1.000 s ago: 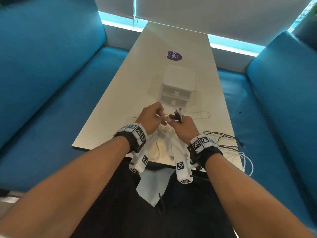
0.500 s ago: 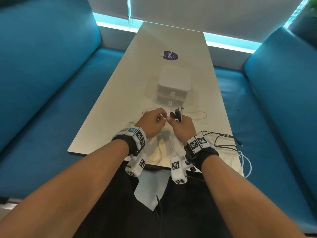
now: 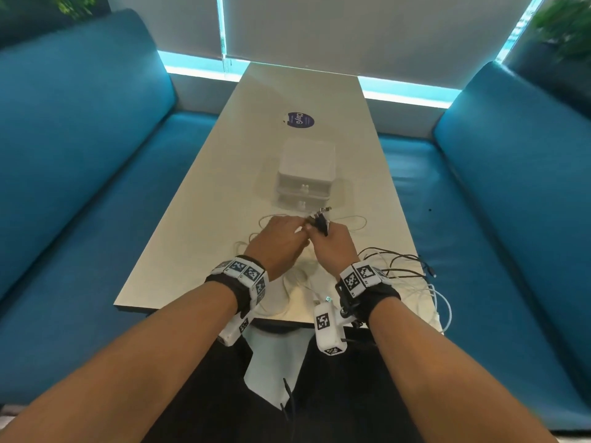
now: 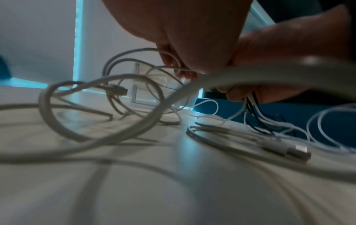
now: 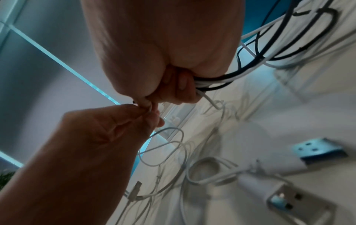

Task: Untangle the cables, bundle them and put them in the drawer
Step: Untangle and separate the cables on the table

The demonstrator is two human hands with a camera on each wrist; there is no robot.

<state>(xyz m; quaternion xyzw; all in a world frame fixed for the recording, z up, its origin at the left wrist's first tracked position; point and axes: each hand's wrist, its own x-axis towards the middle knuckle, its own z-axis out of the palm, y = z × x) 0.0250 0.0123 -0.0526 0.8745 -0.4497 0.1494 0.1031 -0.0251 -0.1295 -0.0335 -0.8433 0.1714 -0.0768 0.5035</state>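
Both hands met above the near end of the table [image 3: 204, 199], just in front of the small white drawer unit [image 3: 305, 174], whose two drawers stood closed.

The right hand [image 3: 332, 247] was a closed fist around a gathered bunch of black and white cables [image 5: 215, 80]. In the right wrist view the fingers [image 5: 181, 85] curled tight against the palm, with the strands running out of the fist and away over the table edge. In the head view several plug ends [image 3: 319, 219] stuck up out of the top of that fist, next to the lower drawer front.

The left hand [image 3: 278, 241] had its fingers bent, and its fingertips [image 5: 152, 117] pinched a thin white cable [image 5: 165, 146] right against the right hand's thumb, so the two hands touched. Below the pinch this cable dropped in loose loops to the tabletop.

More white cable lay slack on the table under and around the hands, among it a braided loop [image 4: 100, 106] and a white USB plug [image 5: 285, 196]. To the right of the right wrist, black cable loops [image 3: 396, 263] lay on the table corner, and white loops [image 3: 443, 311] hung over the edge towards the blue bench seat [image 3: 479, 251].
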